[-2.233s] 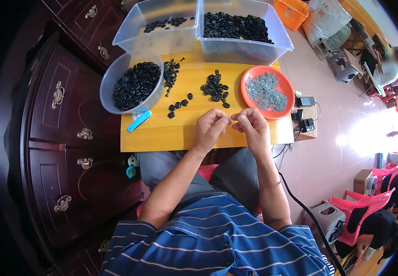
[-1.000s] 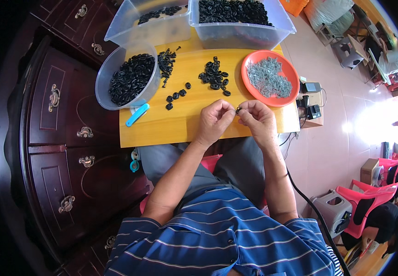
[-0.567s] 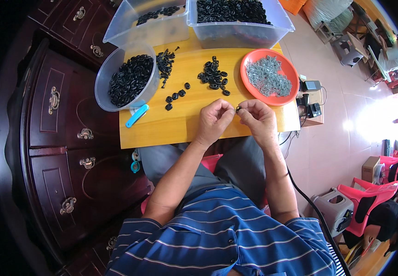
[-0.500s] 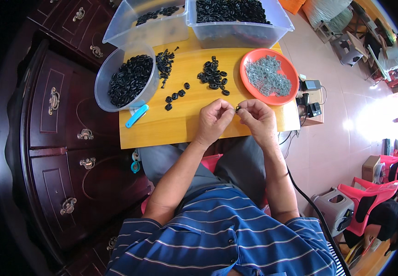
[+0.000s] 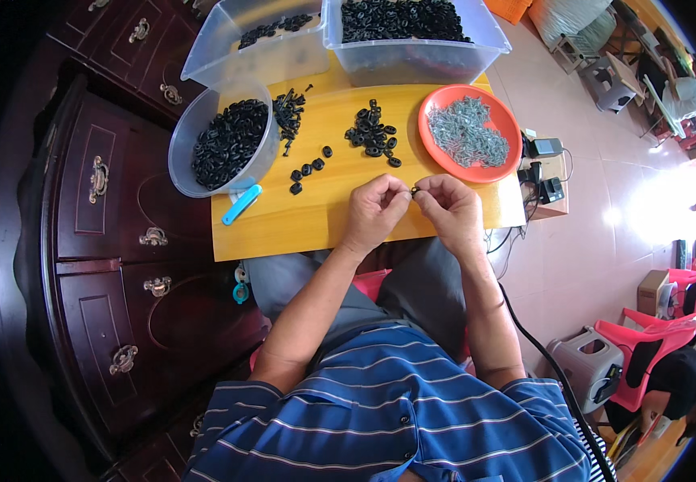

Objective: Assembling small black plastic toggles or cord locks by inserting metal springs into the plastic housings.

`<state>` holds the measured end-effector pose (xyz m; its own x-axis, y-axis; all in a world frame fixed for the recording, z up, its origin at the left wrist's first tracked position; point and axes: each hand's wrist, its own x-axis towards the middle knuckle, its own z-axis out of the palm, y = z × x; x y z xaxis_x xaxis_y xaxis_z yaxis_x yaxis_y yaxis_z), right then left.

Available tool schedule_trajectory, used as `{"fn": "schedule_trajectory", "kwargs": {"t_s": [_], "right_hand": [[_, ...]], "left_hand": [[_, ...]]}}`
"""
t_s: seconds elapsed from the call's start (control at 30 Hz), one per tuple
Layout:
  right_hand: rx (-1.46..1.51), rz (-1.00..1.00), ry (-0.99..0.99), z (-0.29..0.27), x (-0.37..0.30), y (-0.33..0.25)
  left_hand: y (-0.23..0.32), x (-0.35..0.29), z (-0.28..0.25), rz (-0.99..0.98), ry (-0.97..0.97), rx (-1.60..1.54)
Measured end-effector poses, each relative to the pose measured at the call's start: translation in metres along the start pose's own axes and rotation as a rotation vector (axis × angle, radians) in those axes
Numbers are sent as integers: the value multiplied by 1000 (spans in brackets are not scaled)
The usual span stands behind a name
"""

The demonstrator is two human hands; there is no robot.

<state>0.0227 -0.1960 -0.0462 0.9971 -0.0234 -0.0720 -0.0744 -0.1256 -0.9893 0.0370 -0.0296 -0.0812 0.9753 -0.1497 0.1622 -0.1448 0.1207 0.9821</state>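
Over the front part of the table, my two hands meet with fingertips nearly touching. My right hand (image 5: 454,210) pinches a small black plastic piece (image 5: 414,192) between thumb and forefinger. Beside it, my left hand (image 5: 374,210) is also closed in a pinch; its fingertips hide whatever is in them. Just beyond lie a loose pile of small black oval pieces with holes (image 5: 372,132) and several separate black pieces (image 5: 307,169). An orange-red plate (image 5: 426,136) heaped with small silvery metal parts (image 5: 470,132) stands beyond my right hand.
A clear round tub (image 5: 179,161) of black rings stands left, with black screws (image 5: 288,112) and a light-blue-handled tool (image 5: 241,205) beside it. Two clear bins (image 5: 420,60) (image 5: 264,63) line the far edge. Dark wooden drawers (image 5: 95,233) flank the left; black adapters (image 5: 547,189) sit right.
Both hands stay pinched together in almost the same place, with only a slight shift of the small black piece at the fingertips. The whole view has moved a little.
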Motion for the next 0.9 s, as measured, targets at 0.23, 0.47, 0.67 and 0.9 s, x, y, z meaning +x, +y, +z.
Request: {"fn": "schedule_trajectory", "kwargs": {"t_s": [0.23,0.47,0.67,0.9], "right_hand": [[-70,-37,63,-1,-1,-4],[308,24,38,-17,5,-8],[414,87,50,-29,4,-20],[516,82,55,-29,4,-21]], "left_hand": [[0,1,-1,-24,-34,21],[9,6,-1,3,-35,-23],[28,34,-11,246,32,896],[14,45,-16,292,-41,1018]]}}
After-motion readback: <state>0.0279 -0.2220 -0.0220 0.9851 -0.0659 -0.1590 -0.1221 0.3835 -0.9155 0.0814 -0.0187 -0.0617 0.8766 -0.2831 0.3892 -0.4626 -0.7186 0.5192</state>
